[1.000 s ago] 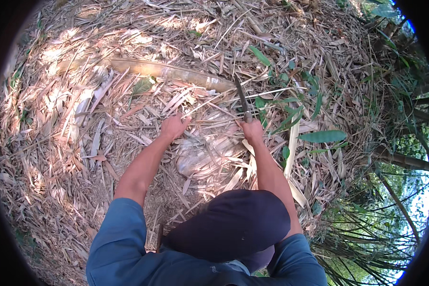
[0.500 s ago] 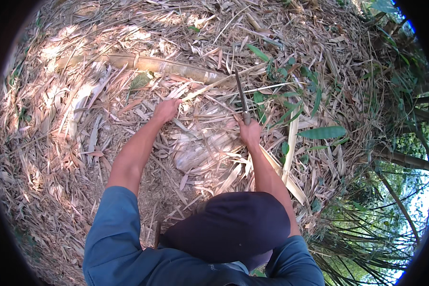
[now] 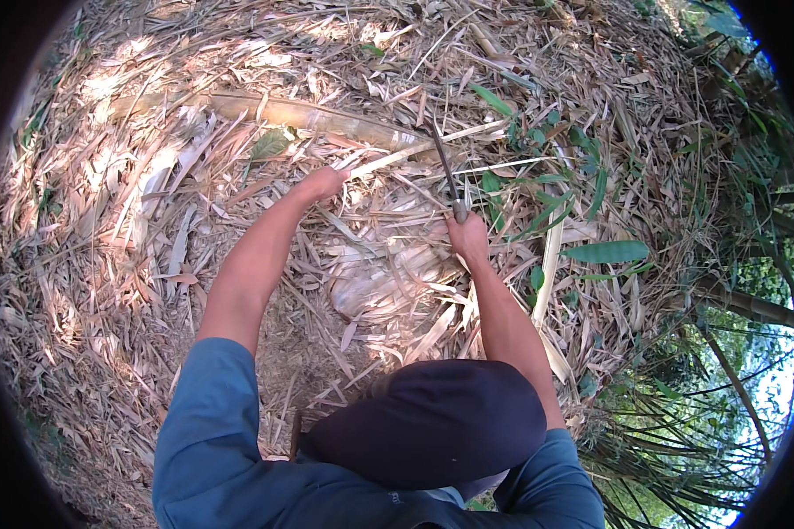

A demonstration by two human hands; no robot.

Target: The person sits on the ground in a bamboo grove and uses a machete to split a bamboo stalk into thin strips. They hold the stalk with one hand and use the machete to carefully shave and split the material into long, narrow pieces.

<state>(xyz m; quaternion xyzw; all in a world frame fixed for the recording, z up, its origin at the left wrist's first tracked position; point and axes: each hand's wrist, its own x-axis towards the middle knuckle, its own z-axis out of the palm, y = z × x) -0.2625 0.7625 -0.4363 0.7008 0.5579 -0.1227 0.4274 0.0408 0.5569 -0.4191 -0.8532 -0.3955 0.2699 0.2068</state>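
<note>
My left hand [image 3: 323, 182] is closed on the near end of a pale split bamboo strip [image 3: 399, 157]. The strip slants away to the right and passes by the blade of a knife [image 3: 446, 167]. My right hand [image 3: 469, 236] grips that knife by its short handle, its long, narrow dark blade pointing away from me. Whether blade and strip touch, I cannot tell. Below and between my hands lies a pale, worn surface [image 3: 362, 286], partly covered by shavings; what it is remains unclear.
A thick bamboo pole [image 3: 326, 120] lies across the ground beyond my hands. Dry leaves and shavings cover the ground. Another pale strip [image 3: 549, 264] lies right of my right forearm, near green leaves [image 3: 606, 252]. Bamboo stems [image 3: 754, 309] and undergrowth stand at the far right.
My left hand has moved a little forward and right with the bamboo strip. My right hand, still on the knife, has shifted slightly forward. The whole view has shifted a little.
</note>
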